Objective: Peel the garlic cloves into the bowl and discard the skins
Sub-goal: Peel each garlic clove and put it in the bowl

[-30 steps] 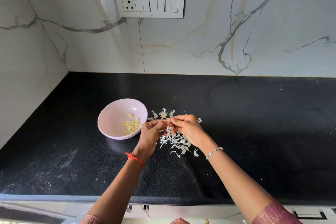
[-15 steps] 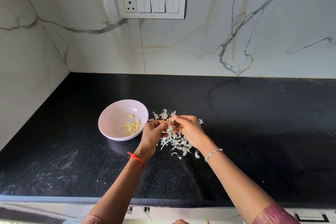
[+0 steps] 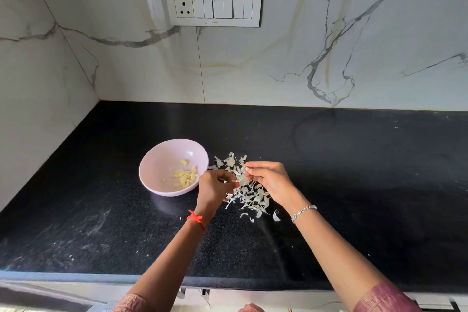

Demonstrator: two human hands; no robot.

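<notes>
Peeling over the skin pile (image 3: 247,195) so scraps drop there; I pinch a clove (image 3: 244,169) in my right hand (image 3: 271,180), left hand (image 3: 215,188) fingertips pressed on its skin. Bowl (image 3: 162,167) sits just left, peeled cloves (image 3: 186,176) inside.

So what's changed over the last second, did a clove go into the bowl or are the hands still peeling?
No clove has dropped. The left hand and right hand have drawn slightly apart, stretching a strip of skin between their fingertips above the garlic skins; a second ago they were pressed together. The pink bowl, its peeled cloves and the pile look unchanged.
</notes>
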